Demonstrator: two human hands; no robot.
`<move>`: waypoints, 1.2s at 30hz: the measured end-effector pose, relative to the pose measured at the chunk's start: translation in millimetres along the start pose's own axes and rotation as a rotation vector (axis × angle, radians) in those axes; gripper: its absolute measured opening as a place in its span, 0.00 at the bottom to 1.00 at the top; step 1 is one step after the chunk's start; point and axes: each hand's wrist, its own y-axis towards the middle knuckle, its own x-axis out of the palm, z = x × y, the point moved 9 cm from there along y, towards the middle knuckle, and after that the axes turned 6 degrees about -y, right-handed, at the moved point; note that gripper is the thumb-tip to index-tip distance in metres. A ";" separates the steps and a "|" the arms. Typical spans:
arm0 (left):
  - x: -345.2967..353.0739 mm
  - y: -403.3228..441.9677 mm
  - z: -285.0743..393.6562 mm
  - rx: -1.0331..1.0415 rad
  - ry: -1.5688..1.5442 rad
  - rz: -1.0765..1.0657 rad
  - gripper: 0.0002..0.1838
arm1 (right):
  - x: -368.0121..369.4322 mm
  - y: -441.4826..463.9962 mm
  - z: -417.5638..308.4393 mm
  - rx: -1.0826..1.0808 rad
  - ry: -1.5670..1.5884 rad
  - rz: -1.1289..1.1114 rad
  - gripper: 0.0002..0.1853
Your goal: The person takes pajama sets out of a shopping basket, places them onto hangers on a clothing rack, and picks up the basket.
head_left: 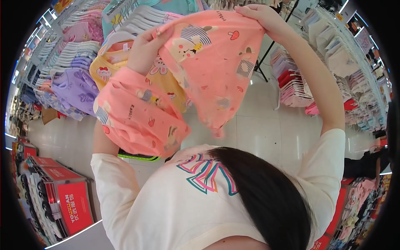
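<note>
A person in a clothes shop holds up a pink printed cloth (221, 54), a garment with bears, mushrooms and lettering, raised on the far side of the body. The left hand (144, 51) pinches its left edge; the right hand (266, 21), slightly higher and farther off, pinches its far right corner. Between them the fabric hangs to a narrow, blurred lower end above the pale floor (255, 125). A second pink piece (141, 118) drapes over the left forearm; whether the two are joined, I cannot tell. Just beyond the left hand hangs a yellow top (109, 60), near white hangers (146, 20).

To spread the cloth well, an even, gentle pull from both hands should suit, each grip close to the edge, with the left forearm level so the draped piece does not slide.
</note>
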 end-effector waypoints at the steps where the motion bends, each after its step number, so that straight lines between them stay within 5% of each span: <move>1: -2.8 2.0 5.0 0.011 -0.028 0.033 0.13 | 2.8 0.6 2.6 -0.007 -0.013 -0.001 0.17; 3: -7.8 9.6 15.5 0.036 -0.086 0.093 0.13 | -19.0 20.9 40.2 0.053 -0.016 0.290 0.16; 6: -23.7 13.0 33.5 0.031 -0.138 0.134 0.14 | -10.8 23.1 38.3 0.031 0.350 0.237 0.16; 9: -14.3 10.8 59.3 -0.027 -0.191 0.105 0.13 | 16.1 14.9 18.5 -0.018 0.379 0.088 0.22; 15: -13.8 19.8 91.7 0.029 -0.211 0.021 0.12 | 44.5 17.2 42.3 -0.182 -0.176 0.054 0.10; 16: -0.8 17.4 102.3 0.042 -0.147 0.002 0.11 | 50.5 22.3 73.1 -0.119 -0.164 0.026 0.13; 19: 8.4 24.3 113.2 0.059 -0.192 0.000 0.10 | 87.6 16.3 105.2 -0.414 -0.370 0.251 0.29; 23: 23.7 31.0 137.4 0.067 -0.171 -0.225 0.11 | 183.6 15.9 188.4 -0.286 -0.193 -0.054 0.46; 25: 16.9 30.9 150.5 0.113 -0.163 -0.169 0.11 | 237.7 23.2 268.9 -0.086 -0.016 -0.173 0.49; 28: -11.5 25.1 169.6 0.129 -0.117 -0.107 0.12 | 267.3 -3.7 318.8 -0.115 -0.476 0.298 0.47; 31: -48.6 15.5 187.9 0.138 -0.067 -0.037 0.13 | 289.6 -23.7 352.2 -0.003 -0.057 0.478 0.43; 36: -134.9 -12.6 226.1 0.150 0.029 0.115 0.14 | 381.7 -40.8 365.8 0.315 0.632 -0.137 0.26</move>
